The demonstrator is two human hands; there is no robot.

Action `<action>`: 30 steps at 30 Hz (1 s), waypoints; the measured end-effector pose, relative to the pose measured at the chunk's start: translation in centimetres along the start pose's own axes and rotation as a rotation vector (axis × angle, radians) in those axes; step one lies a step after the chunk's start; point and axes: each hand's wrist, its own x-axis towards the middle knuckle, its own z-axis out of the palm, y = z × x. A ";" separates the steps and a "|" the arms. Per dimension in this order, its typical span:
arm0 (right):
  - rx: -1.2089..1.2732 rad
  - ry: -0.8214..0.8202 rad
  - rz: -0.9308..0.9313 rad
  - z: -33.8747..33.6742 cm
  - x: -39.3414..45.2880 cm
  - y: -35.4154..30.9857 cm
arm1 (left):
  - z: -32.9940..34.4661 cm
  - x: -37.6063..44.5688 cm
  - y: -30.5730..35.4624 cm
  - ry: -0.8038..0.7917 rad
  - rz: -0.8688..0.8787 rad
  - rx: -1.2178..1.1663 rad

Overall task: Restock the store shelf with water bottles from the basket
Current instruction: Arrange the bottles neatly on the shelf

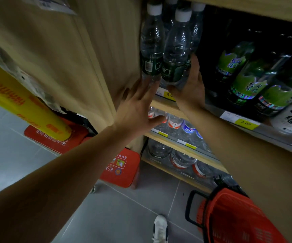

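Both hands work at the front edge of the wooden shelf (166,104) in the upper centre of the frame. Left hand (138,106): fingers spread and nearly straight, fingertips at the base of the left front water bottle (151,50); whether they press it or only brush it cannot be told through the motion blur. Right hand (191,85): open, palm and straight fingers laid against the right flank of the right front water bottle (176,51), thumb under its base near the yellow price tag (169,94).

Both bottles stand upright with white caps and dark green labels, touching each other, at the shelf's left end against the wooden side panel (96,55). More bottles of the same kind stand directly behind them. To the right, well apart across a dark gap, stand green-labelled bottles (243,85).

Task source: the red basket (233,218) sits on the grey tiled floor at the lower right, near a white shoe (160,227). Its contents are not visible.

Judged step: squaring the front pair into the row.

Hazards:
- Bottle bases sit at the shelf lip. An uneven push low on the body may tip a bottle forward off the edge.
- A hard push could topple the rear bottles.
- Sideways pressure from the right hand may jam the left bottle against the side panel.
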 end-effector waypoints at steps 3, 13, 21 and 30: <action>-0.035 -0.057 0.053 -1.6 -2.3 -0.3 | -0.4 -1.6 0.2 -0.019 0.011 -0.051; -0.186 -0.184 0.043 -4.1 -17.6 -3.4 | -3.8 -13.1 0.5 -0.138 -0.031 -0.204; -0.215 -0.466 0.051 0.3 -29.5 -4.9 | -3.4 -26.5 -2.2 -0.265 -0.186 -0.233; -0.180 -0.717 -0.073 9.2 -36.5 -4.9 | -1.2 -37.6 -9.8 -0.303 -0.441 -0.163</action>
